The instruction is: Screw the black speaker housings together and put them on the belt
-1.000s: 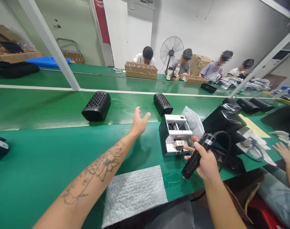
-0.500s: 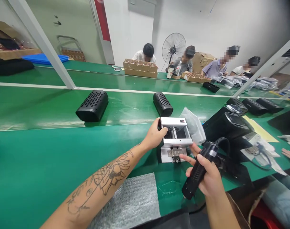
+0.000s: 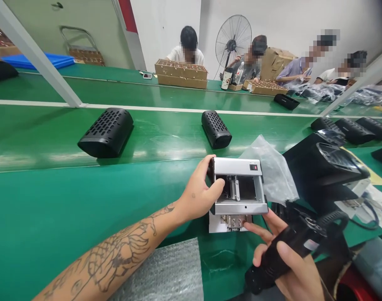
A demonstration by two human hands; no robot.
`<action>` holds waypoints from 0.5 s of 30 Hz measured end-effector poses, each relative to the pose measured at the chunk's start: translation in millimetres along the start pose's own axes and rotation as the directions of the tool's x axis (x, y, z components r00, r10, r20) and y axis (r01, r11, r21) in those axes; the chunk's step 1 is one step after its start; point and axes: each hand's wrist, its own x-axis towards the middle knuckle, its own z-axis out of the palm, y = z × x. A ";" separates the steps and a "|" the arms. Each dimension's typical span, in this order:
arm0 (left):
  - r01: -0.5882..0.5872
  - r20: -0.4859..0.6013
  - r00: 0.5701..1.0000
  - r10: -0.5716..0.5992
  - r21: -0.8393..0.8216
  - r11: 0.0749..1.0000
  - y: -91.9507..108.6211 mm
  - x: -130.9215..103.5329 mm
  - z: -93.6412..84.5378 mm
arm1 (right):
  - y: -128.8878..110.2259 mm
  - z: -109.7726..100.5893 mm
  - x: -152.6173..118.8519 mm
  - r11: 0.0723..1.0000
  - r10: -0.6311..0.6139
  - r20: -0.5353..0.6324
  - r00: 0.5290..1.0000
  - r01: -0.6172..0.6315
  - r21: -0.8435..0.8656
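My left hand (image 3: 198,190) grips the left side of a silver metal machine frame (image 3: 236,166), thumb over the edge of its open window. A small red-lit switch (image 3: 254,167) sits at its top right corner. Below the window, a metal bracket (image 3: 236,221) shows on a white plate. In my right hand (image 3: 303,267) is a black corded electric screwdriver (image 3: 285,253), tilted with its tip pointing down and left, away from the frame. Two outstretched fingers of this hand reach the frame's lower right corner and the bracket.
A clear plastic bag (image 3: 269,167) lies behind the frame, beside large black housings (image 3: 316,163). Black perforated covers (image 3: 106,131) stand on the green belt (image 3: 165,138). A foam sheet (image 3: 168,271) lies near me. Several people sit across the bench behind cardboard boxes (image 3: 181,79).
The frame now looks nearer and larger, its front plate showing less. My right hand and the screwdriver have moved down and right, and the screwdriver lies flatter. The camera view has shifted.
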 end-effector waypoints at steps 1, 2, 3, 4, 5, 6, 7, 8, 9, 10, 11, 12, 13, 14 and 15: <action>0.004 0.004 1.000 -0.004 0.001 1.000 1.6 -1.5 -0.3 | 0.3 -3.7 -2.0 1.000 0.020 0.010 1.000 -0.020 -0.003; 0.009 0.010 1.000 -0.009 -0.002 1.000 3.1 -2.8 -0.6 | 1.2 -7.5 -3.8 0.999 0.033 0.019 0.999 -0.033 -0.006; 0.014 0.015 1.000 -0.014 -0.008 1.000 4.7 -4.1 -0.9 | 2.5 -11.2 -5.3 0.999 0.041 0.023 0.999 -0.041 -0.013; 0.018 0.021 1.000 -0.018 -0.013 1.000 6.2 -5.1 -1.4 | 4.0 -14.4 -6.5 0.999 0.045 0.024 0.999 -0.044 -0.019; 0.020 0.024 1.000 -0.020 -0.017 1.000 7.8 -6.0 -1.8 | 5.4 -17.0 -7.5 0.998 0.049 0.026 0.998 -0.048 -0.026; 0.020 0.027 0.999 -0.020 -0.016 1.000 9.4 -6.7 -2.3 | 6.6 -18.7 -8.3 0.998 0.057 0.023 0.998 -0.056 -0.030; 0.017 0.027 1.000 -0.016 -0.013 1.000 10.8 -7.3 -2.8 | 7.2 -19.7 -9.0 0.997 0.066 0.018 0.998 -0.065 -0.033; 0.014 0.028 1.000 -0.013 -0.008 1.000 12.0 -7.7 -3.1 | 7.3 -20.1 -9.7 0.997 0.077 0.014 0.997 -0.076 -0.032; 0.011 0.030 0.999 -0.011 -0.003 1.000 13.1 -8.1 -3.3 | 6.9 -20.0 -10.4 0.996 0.087 0.010 0.996 -0.087 -0.031; 0.008 0.031 0.999 -0.008 0.001 1.000 13.9 -8.4 -3.3 | 5.9 -19.8 -11.2 0.995 0.093 0.002 0.996 -0.093 -0.029; 0.005 0.028 1.000 -0.005 0.002 1.000 14.5 -8.6 -3.1 | 4.7 -19.7 -12.0 0.995 0.098 -0.009 0.995 -0.099 -0.027; 0.003 0.025 1.000 -0.003 0.001 1.000 14.9 -8.9 -2.8 | 3.2 -19.9 -12.7 0.994 0.104 -0.018 0.994 -0.104 -0.025; 0.001 0.021 1.000 -0.001 0.001 1.000 15.1 -9.1 -2.3 | 1.8 -20.6 -13.3 0.994 0.107 -0.022 0.994 -0.107 -0.023; -0.002 0.018 1.000 0.002 0.001 1.000 15.3 -9.3 -1.7 | 0.5 -21.7 -13.6 0.994 0.109 -0.014 0.994 -0.109 -0.020; -0.006 0.017 1.000 0.006 0.004 1.000 15.3 -9.4 -1.1 | -0.6 -23.1 -13.8 0.994 0.109 0.000 0.994 -0.109 -0.019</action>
